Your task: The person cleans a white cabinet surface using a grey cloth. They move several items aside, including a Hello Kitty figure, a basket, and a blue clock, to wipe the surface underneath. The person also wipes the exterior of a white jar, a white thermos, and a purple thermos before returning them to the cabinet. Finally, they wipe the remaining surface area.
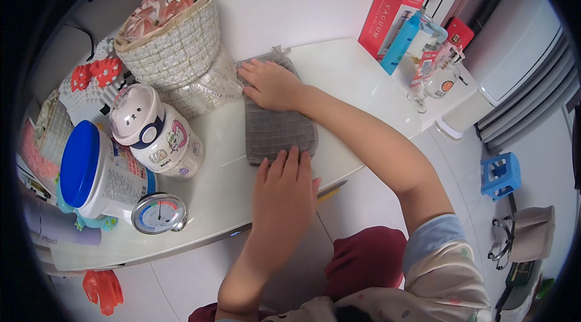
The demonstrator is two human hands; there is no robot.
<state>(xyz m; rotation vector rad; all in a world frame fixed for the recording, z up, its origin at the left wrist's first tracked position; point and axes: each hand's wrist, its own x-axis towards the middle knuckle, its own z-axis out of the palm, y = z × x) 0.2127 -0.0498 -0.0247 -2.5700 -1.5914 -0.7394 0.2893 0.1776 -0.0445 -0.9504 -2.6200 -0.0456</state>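
Note:
On the white glossy tabletop (347, 68) lies a folded grey-brown cloth (279, 129), a flat rectangle. My right hand (272, 86) rests flat on its far part, fingers pointing left and spread a little. At the cloth's near edge is my left hand (286, 190), palm down, its fingertips touching the cloth. Neither hand grasps anything. Left of the cloth stands a bouquet of pink flowers in a woven wrap (174, 45) with a printed ribbon. The undersides of both hands are hidden.
Left on the table stand a bear-lidded cup (159, 133), a white tub with a blue lid (81, 167) and a round dial gauge (159, 214). At the right are a red box (381, 18), a blue tube (401, 43) and a glass (438, 79). A blue stool (500, 176) stands on the floor.

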